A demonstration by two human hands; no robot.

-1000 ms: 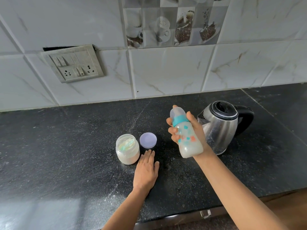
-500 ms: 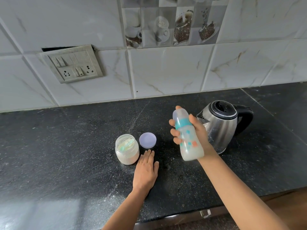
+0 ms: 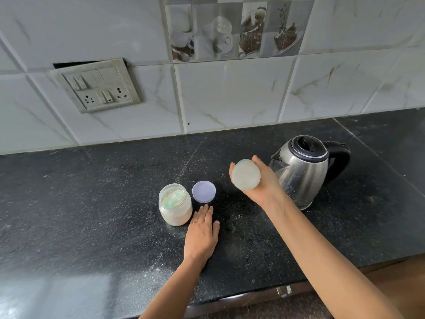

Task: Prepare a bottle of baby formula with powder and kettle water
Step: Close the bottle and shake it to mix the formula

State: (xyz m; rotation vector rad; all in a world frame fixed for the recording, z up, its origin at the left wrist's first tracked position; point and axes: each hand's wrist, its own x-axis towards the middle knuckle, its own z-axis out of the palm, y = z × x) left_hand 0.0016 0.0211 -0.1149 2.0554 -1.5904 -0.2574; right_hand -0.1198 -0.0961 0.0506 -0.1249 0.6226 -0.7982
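Over the black worktop (image 3: 92,203), centre frame, my right grip (image 3: 262,184) holds the bottle (image 3: 246,177) base-on to camera, long axis running away from me; left grip (image 3: 201,236) lies flat by the jar (image 3: 175,207).

1 bottle (image 3: 245,177), 1 kettle (image 3: 301,178), 1 jar (image 3: 176,215), 1 lid (image 3: 204,191), 1 scoop (image 3: 176,199), 2 hands (L hand (image 3: 202,236), R hand (image 3: 262,187)).

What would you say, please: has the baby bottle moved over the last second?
Yes. The baby bottle in the right hand has tipped from nearly upright until its base faces the camera, staying just left of the kettle.
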